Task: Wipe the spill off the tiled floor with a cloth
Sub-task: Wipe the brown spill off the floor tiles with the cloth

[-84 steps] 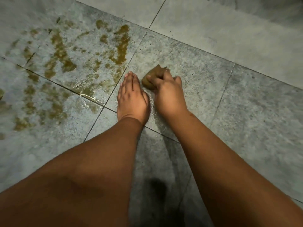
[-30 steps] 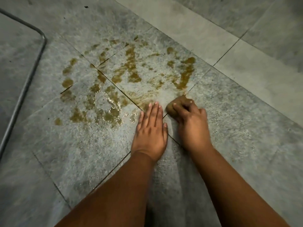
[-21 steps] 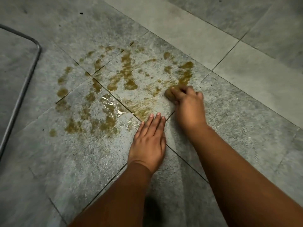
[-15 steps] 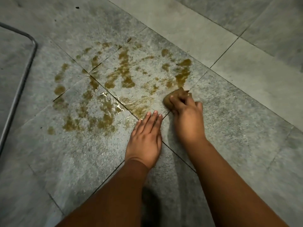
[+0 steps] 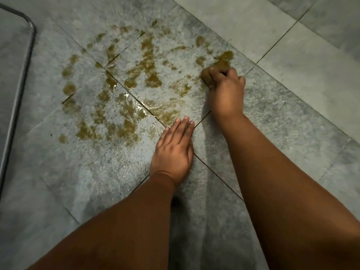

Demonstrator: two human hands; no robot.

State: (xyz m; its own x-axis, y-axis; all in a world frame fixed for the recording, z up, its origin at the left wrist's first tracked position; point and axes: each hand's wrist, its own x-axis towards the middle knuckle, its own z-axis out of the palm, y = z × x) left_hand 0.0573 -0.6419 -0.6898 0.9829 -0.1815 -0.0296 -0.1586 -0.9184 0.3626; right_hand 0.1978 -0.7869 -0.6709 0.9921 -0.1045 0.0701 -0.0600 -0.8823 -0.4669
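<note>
A brownish-yellow spill (image 5: 144, 75) lies in blotches and streaks over several grey floor tiles (image 5: 292, 117), with wet glints along the grout lines. My right hand (image 5: 227, 90) grips a small brown cloth (image 5: 209, 73) and presses it on the floor at the spill's right edge. Most of the cloth is hidden under the curled fingers. My left hand (image 5: 174, 151) rests flat on the floor, fingers straight and together, just below the spill's near edge and to the left of my right forearm.
A thin grey metal rod or frame (image 5: 18, 84) curves along the left side of the floor. Paler tiles (image 5: 243, 22) run across the top right. A wet sheen (image 5: 109, 162) covers the tile below the spill.
My right hand has pushed the cloth away from me and to the right, onto the blotch at the spill's right edge. The left hand has stayed flat on the floor.
</note>
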